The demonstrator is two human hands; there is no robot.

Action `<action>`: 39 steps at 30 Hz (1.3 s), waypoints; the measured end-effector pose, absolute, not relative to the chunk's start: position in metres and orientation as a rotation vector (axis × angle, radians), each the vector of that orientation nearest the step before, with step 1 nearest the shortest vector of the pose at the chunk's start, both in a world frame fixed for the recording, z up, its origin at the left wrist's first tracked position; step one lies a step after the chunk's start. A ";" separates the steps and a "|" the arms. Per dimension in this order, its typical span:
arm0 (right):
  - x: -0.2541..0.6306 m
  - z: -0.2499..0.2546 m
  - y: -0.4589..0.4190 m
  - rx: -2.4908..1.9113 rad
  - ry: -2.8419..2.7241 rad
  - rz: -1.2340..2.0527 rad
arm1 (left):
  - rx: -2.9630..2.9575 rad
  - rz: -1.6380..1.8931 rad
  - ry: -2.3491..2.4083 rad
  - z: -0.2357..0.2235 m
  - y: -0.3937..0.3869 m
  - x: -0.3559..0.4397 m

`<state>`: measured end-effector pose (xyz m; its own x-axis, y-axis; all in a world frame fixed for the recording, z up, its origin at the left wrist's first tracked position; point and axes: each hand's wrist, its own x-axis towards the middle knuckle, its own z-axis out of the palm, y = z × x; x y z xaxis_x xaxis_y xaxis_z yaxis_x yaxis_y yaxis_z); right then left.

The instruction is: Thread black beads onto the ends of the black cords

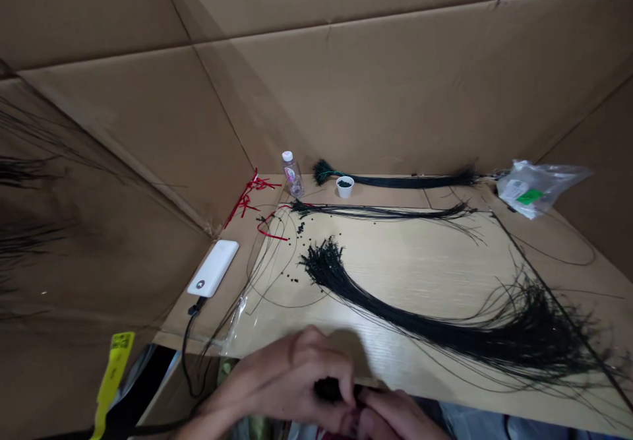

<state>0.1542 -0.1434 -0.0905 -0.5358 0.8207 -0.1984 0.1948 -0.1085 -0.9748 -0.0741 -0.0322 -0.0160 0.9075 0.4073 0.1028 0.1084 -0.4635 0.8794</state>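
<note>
Left hand (pixel 301 377) and right hand (pixel 390 417) pinch together at pale wooden worktop's (pixel 420 262) near edge; item unclear.

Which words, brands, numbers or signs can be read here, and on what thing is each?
No text can be read for sure.
Yellow tag: dark code and print, too small.
White device: round dark mark, unclear.
Bottle: label too blurred.
Plastic bag: white and green labels, blurred.

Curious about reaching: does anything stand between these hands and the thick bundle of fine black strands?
Nothing visible stands between the left hand or right hand and that bundle; pale wood-grained board shows there.
</note>
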 end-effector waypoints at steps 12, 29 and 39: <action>0.167 -0.086 -0.131 -1.268 -0.902 1.717 | 2.440 0.519 0.690 -0.036 0.077 -0.065; 0.158 -0.044 -0.055 -1.244 -1.575 0.872 | 2.989 0.639 0.472 0.006 0.027 -0.054; 0.163 -0.035 -0.093 -1.292 -1.684 1.345 | 2.535 0.534 0.364 0.006 -0.002 -0.073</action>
<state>0.1631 -0.0934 -0.0348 -0.3307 0.9380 -0.1041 0.3088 0.0033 -0.9511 -0.0729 -0.0024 0.0063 0.8862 0.3537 0.2994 0.1486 -0.8289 0.5393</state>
